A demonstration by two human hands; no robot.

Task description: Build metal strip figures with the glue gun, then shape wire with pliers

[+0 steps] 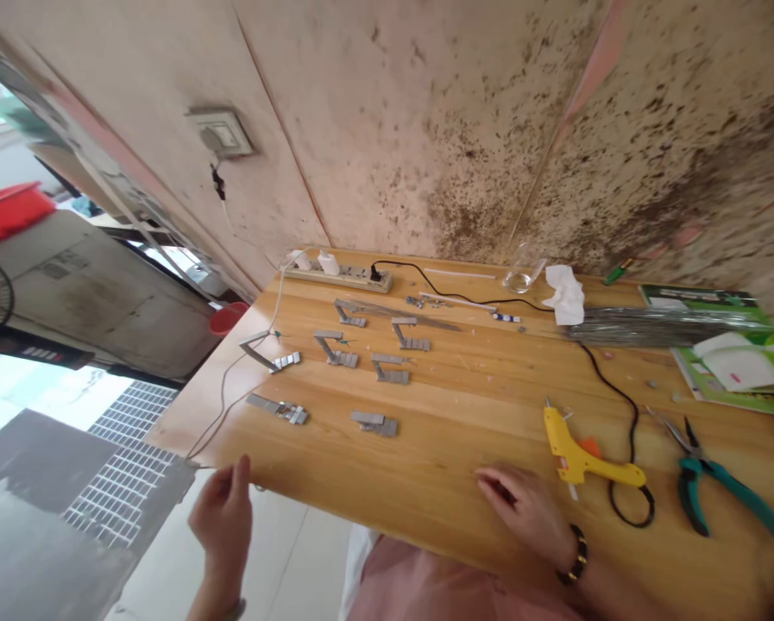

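Off the front left edge of the table, my left hand (223, 515) is raised in a loose fist, thumb up; I see nothing in it. My right hand (522, 511) rests on the tabletop near the front edge with its fingers curled in, and nothing shows in them. Left of it lie small grey folded strip pieces, one low and flat (374, 423) and another longer one (278, 408). Several bent grey strip stands (336, 348) are set out behind these. A yellow glue gun (574, 453) lies just right of my right hand.
Teal-handled pliers (703, 474) lie at the right. At the back are a power strip (344, 274), a clear cup (519, 280), crumpled tissue (564, 295) and a bundle of wires (658, 326). A white cable (223, 398) hangs over the left edge.
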